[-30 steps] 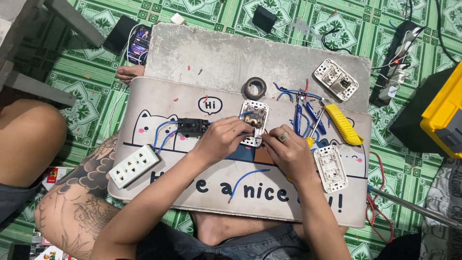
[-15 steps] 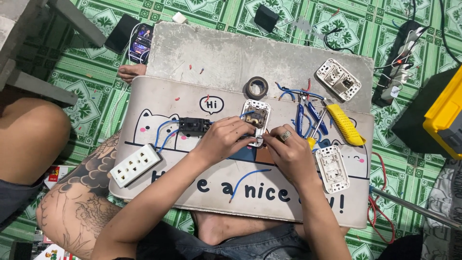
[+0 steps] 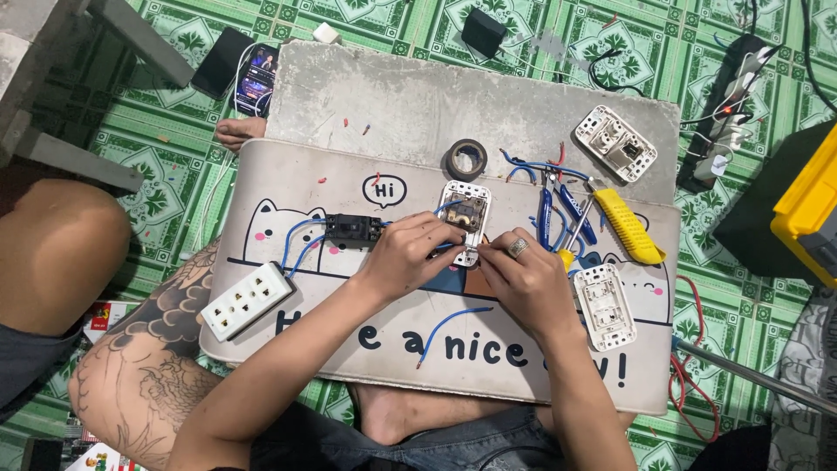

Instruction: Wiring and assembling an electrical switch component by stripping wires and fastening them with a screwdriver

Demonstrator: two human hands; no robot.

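Note:
A white switch plate [image 3: 466,213] lies back-side up in the middle of a grey cartoon-cat mat [image 3: 288,196]. My left hand [image 3: 408,255] pinches a blue wire at the plate's lower left edge. My right hand [image 3: 525,281], with a ring on one finger, has its fingertips at the plate's lower right corner. Whether it holds a small tool there is hidden by the fingers. Blue wires run from the plate to a black breaker [image 3: 353,230] on the left, which is wired on to a white multi-socket outlet [image 3: 247,300].
A tape roll [image 3: 466,159], blue-handled pliers [image 3: 549,211], a yellow-handled knife [image 3: 626,224], two more white plates [image 3: 615,143] [image 3: 603,306] and a loose blue wire [image 3: 449,330] lie on the mat. A phone [image 3: 258,78], a power strip [image 3: 728,96] and a yellow box [image 3: 806,209] sit on the green tiled floor.
Both hands stay at the switch plate's lower edge with only small finger shifts. Nothing else has moved.

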